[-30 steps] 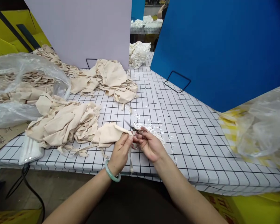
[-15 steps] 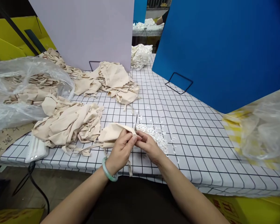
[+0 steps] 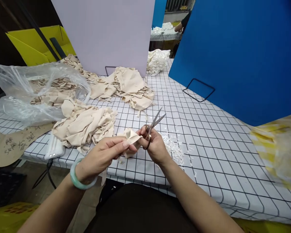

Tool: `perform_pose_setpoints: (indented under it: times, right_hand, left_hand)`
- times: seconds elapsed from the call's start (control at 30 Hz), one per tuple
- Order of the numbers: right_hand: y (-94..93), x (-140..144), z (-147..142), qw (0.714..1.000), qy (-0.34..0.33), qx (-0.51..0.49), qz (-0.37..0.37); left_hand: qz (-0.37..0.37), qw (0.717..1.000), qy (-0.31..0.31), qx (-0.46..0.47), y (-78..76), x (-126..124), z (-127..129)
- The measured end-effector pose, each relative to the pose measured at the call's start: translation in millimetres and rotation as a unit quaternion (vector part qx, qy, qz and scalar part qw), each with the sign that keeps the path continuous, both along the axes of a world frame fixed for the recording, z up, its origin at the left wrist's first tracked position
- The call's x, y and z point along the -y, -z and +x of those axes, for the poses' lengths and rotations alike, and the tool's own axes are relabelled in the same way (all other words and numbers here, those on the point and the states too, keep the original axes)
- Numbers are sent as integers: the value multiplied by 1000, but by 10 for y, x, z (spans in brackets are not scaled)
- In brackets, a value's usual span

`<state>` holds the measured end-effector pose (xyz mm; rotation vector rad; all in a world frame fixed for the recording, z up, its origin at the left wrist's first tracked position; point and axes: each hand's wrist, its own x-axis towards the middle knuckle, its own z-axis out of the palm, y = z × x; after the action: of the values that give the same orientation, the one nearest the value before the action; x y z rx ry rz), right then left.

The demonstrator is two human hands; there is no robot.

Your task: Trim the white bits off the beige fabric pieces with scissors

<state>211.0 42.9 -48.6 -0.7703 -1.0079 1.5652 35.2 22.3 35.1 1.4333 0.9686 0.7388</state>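
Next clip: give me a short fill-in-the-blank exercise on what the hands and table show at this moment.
1. The right hand holds a pair of ____ with the blades pointing up and away.
2. The left hand pinches a piece of beige fabric, and its wrist wears a pale green ____.
3. The table cover is white with a black ____ pattern.
4. The small white scraps lie on the table just to the ____ of the right hand.

Missing words: scissors; bangle; grid; right
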Motion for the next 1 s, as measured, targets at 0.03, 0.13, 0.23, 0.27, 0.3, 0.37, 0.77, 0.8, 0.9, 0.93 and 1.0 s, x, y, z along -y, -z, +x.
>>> perform_pose_setpoints:
  times: [0.03,0.13,0.23,0.27,0.3,0.37,0.77,0.8,0.9,0.93,1.0]
  right_hand:
    - [13,4,-76,999,-17,-26,-25]
    - [100,100,-317,990,-79,-87,-79]
    - [193,236,-397,986,-95,-94,-104]
    - [213,273,-350,988,-86,-68,-105]
    - [225,304,-265,992,-69,-23,-99]
    - [229,362,-16,991,-25,117,-58]
    - [134,714,639,818,79,512,250]
    - [127,713,647,820,77,508,252]
    - [112,700,661,824,69,499,259]
    - [109,696,662,825,68,496,261]
    - [108,689,657,827,69,492,264]
  left_hand:
    - [63,998,-24,-14,1,8,-3]
    - [160,984,-72,1,119,30,51]
    - [68,987,-112,98,339,48,141]
    - [35,983,-132,126,412,55,165]
    - [14,978,-150,143,477,62,184]
    - [3,975,-165,148,578,83,213]
    - [73,994,-37,76,825,201,448]
    - [78,994,-31,73,830,200,451]
    - [91,993,-21,67,826,200,450]
    - [95,993,-21,65,820,202,449]
    - [101,993,-24,57,809,205,449]
